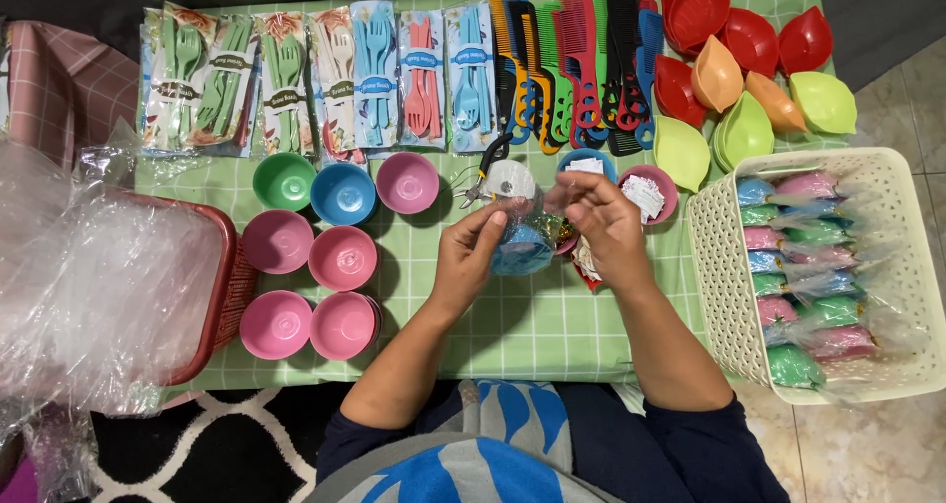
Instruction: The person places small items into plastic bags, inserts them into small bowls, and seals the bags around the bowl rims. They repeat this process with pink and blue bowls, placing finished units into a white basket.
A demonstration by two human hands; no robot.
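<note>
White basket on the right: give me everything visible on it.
The white basket is rectangular, looks like plastic, with perforated lattice walls and a solid rim. It sits upright at the table's right edge, partly over the tiled floor. It is filled with clear-wrapped bundles in pink, green and blue, packed in rows, their wrap ends pointing right. Neither hand touches it; the right hand is nearest, working left of it.
</note>
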